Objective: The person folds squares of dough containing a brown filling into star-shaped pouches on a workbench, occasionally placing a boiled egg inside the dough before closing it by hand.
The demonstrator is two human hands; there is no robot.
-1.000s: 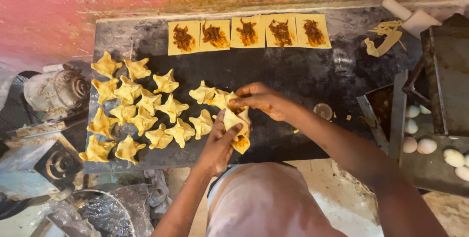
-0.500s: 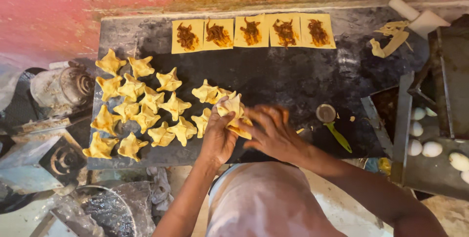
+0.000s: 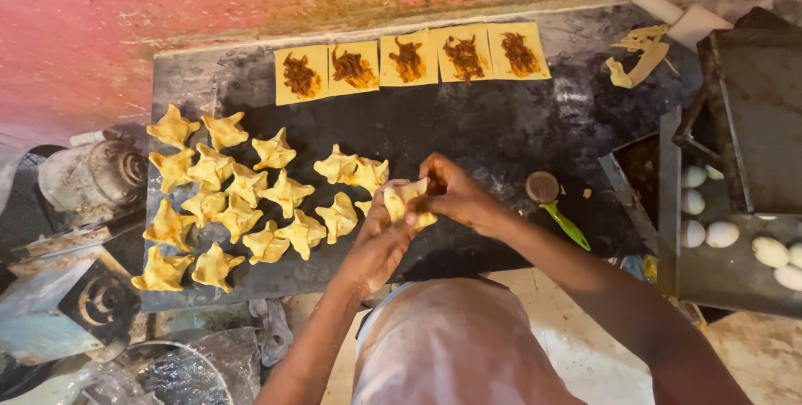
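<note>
Folding step in hand: our left hand point(image 3: 378, 242) and right hand point(image 3: 455, 196) are together, pinched on a dough parcel point(image 3: 407, 202) just above the bench point(image 3: 501, 134); next, we judge, sealing its corners.

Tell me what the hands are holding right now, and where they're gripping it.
Both hands, left hand and right hand, hold one dough parcel just above the dark worktop, pinching its folded edges from either side.

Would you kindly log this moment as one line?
left hand: holds dough parcel | right hand: pinching parcel | slab: folded parcels at left, filled squares along back | cutter: idle
</note>
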